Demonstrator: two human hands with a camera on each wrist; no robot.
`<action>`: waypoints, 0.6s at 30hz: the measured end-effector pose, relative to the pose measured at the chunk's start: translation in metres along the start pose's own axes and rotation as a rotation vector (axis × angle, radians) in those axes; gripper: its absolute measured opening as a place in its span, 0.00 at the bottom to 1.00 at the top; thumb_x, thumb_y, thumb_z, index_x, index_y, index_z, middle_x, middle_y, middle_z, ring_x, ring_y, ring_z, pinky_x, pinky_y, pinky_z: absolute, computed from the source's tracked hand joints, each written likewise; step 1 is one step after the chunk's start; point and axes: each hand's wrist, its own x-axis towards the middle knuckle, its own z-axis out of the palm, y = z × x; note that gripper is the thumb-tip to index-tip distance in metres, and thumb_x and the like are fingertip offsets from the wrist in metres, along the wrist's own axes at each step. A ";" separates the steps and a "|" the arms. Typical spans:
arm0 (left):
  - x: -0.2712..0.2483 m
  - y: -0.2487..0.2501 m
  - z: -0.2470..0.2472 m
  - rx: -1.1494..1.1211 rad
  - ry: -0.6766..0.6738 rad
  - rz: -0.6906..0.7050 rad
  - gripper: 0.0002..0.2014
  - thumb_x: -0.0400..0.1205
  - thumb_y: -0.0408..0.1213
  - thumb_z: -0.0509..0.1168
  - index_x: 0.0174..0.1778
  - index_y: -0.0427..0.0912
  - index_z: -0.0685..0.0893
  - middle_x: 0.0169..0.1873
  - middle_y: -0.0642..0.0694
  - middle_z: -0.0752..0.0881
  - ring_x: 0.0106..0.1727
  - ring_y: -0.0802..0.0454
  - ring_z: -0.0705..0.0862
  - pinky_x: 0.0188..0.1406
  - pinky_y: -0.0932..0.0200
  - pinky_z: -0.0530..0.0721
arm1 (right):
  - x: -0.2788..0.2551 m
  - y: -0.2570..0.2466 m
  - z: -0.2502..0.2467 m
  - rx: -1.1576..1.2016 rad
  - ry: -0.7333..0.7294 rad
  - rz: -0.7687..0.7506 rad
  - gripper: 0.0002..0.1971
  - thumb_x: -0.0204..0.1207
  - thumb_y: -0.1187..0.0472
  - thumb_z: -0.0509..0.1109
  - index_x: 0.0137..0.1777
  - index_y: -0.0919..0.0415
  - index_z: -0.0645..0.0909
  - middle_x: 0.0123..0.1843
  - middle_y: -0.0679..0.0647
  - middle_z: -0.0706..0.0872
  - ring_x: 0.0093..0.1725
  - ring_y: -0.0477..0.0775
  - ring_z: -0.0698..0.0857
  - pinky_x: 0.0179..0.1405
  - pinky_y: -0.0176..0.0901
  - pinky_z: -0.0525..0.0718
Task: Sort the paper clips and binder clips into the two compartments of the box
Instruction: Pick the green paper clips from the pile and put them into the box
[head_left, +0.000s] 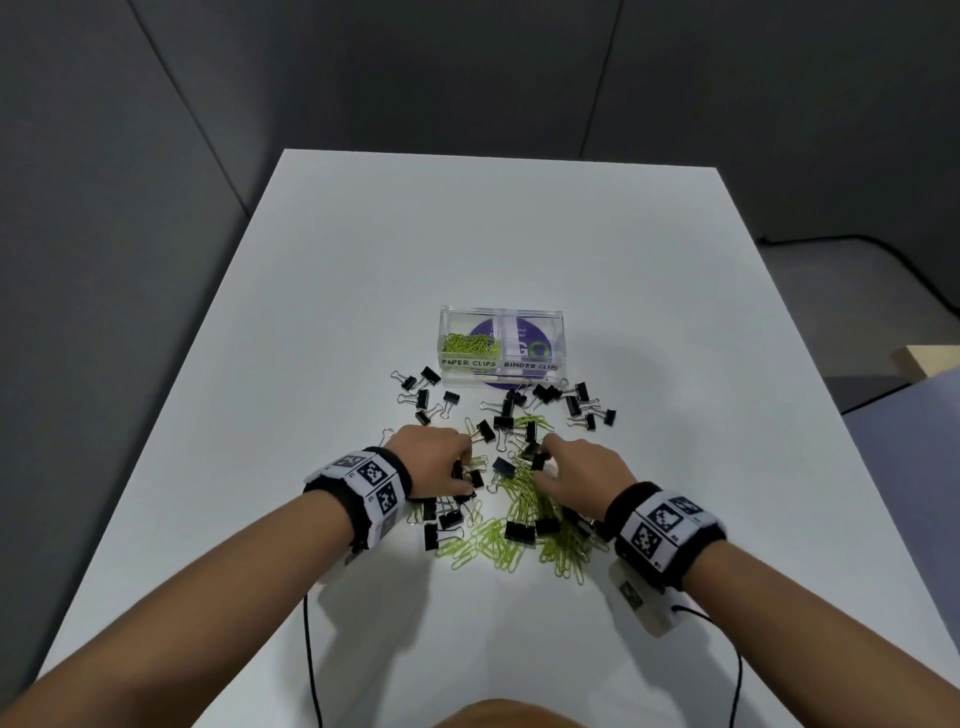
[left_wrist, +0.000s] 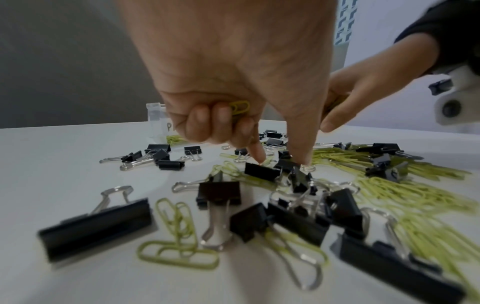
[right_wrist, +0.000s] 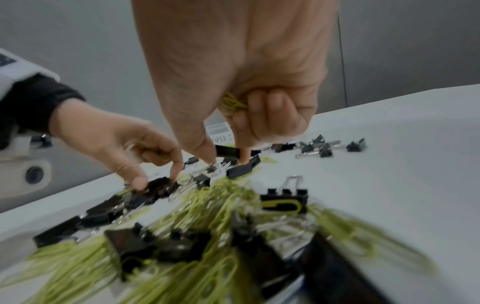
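A clear two-compartment box stands mid-table. Its left side, labelled PAPER CLIPS, holds green paper clips. Its right side, labelled BINDER CLIPS, shows no clips. In front lies a mixed pile of green paper clips and black binder clips. My left hand keeps green paper clips in its curled fingers. Its thumb and index tip touch down among binder clips. My right hand likewise holds paper clips in its curled fingers, thumb and index down beside a binder clip.
More binder clips lie scattered left and right of the box front. The white table stands against grey partition walls. Two black cables hang from my wrists over the near edge.
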 end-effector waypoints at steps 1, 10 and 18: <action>-0.002 -0.002 0.001 0.008 -0.008 0.005 0.21 0.79 0.55 0.63 0.62 0.45 0.77 0.58 0.49 0.84 0.56 0.48 0.83 0.49 0.56 0.79 | 0.000 0.005 -0.004 0.014 0.020 0.005 0.17 0.81 0.50 0.58 0.64 0.59 0.72 0.42 0.52 0.83 0.35 0.50 0.78 0.32 0.39 0.75; 0.000 -0.009 0.004 -0.042 0.010 0.009 0.17 0.79 0.53 0.63 0.57 0.46 0.77 0.54 0.50 0.85 0.52 0.49 0.83 0.44 0.58 0.77 | 0.031 0.040 -0.026 -0.049 0.120 0.253 0.17 0.80 0.51 0.60 0.62 0.63 0.72 0.52 0.59 0.86 0.49 0.62 0.85 0.40 0.45 0.76; 0.030 0.014 -0.021 0.005 0.180 0.028 0.18 0.84 0.47 0.56 0.69 0.47 0.72 0.59 0.46 0.84 0.57 0.46 0.84 0.46 0.54 0.80 | 0.050 -0.002 -0.015 -0.217 0.138 -0.098 0.17 0.80 0.68 0.61 0.68 0.56 0.71 0.49 0.55 0.87 0.47 0.59 0.86 0.38 0.45 0.79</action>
